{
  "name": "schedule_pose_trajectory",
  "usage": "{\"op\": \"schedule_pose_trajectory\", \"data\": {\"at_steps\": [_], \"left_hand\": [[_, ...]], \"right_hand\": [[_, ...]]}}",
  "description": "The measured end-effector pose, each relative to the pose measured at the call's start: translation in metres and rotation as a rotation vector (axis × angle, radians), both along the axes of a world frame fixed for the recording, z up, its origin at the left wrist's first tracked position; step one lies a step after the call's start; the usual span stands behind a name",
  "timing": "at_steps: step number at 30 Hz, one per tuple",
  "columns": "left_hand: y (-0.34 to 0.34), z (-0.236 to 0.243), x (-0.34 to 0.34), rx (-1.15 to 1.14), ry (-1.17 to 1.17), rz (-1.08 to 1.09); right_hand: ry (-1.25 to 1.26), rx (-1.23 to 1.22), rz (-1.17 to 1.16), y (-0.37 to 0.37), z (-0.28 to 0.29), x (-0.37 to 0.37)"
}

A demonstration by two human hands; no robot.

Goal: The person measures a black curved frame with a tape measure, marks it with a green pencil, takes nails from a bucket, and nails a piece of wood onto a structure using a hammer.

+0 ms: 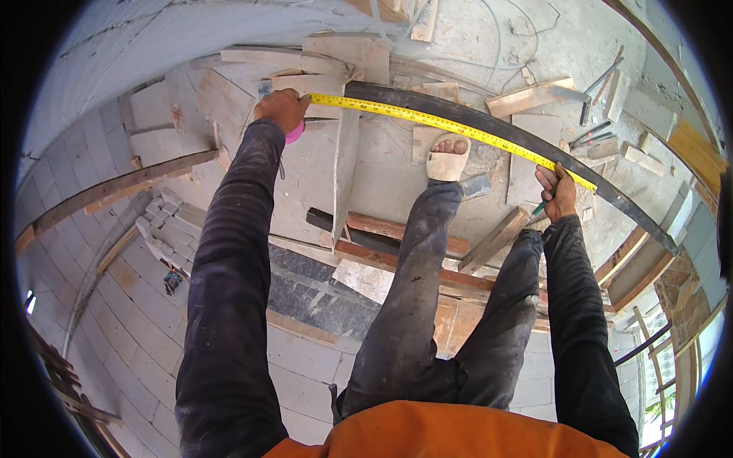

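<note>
Yellow tape measure (pixel 450 126) stretched out along a long dark beam (pixel 504 133), long axis running from upper left down to the right, curve likely just the lens bending it. Left hand (pixel 282 109) closed on the tape's left end, a pink case (pixel 295 133) showing under the fingers. Right hand (pixel 559 191) pinched shut on the tape near its right end, also gripping what looks like a green pencil (pixel 540 208), though too small to be sure. Tape lying flat against the beam's top edge, beam itself carrying on past the right hand toward the lower right. Sandalled foot (pixel 447 156) planted just below the beam's middle, between both hands. Pale stone slabs (pixel 321 164) and timber offcuts (pixel 527 97) scattered on the floor around the beam. No containers visible anywhere in view. Stack of small grey blocks (pixel 164 225) well apart, at left by the wall.
</note>
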State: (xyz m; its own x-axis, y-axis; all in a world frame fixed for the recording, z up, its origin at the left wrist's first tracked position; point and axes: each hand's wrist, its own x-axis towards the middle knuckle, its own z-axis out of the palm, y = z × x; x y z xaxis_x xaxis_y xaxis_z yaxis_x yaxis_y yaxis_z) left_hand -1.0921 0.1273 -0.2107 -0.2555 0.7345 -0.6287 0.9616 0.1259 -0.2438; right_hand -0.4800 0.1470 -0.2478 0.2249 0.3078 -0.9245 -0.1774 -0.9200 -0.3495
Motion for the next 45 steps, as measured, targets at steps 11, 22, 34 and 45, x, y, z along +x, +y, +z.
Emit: {"op": "schedule_pose_trajectory", "data": {"at_steps": [11, 22, 34, 45], "left_hand": [[0.008, 0.003, 0.0, -0.032, -0.02, 0.026], [-0.024, 0.063, 0.021, -0.065, -0.229, -0.031], [-0.08, 0.135, 0.159, -0.22, -0.563, 0.002], [-0.058, 0.126, 0.3, -0.197, -0.628, -0.107]], "right_hand": [[-0.016, -0.034, -0.108, -0.002, 0.0, -0.004], [0.218, -0.087, -0.164, -0.042, 0.036, -0.005], [0.191, -0.1, -0.301, -0.124, 0.1, 0.094], [0.087, 0.036, -0.501, -0.116, 0.108, 0.226]]}}
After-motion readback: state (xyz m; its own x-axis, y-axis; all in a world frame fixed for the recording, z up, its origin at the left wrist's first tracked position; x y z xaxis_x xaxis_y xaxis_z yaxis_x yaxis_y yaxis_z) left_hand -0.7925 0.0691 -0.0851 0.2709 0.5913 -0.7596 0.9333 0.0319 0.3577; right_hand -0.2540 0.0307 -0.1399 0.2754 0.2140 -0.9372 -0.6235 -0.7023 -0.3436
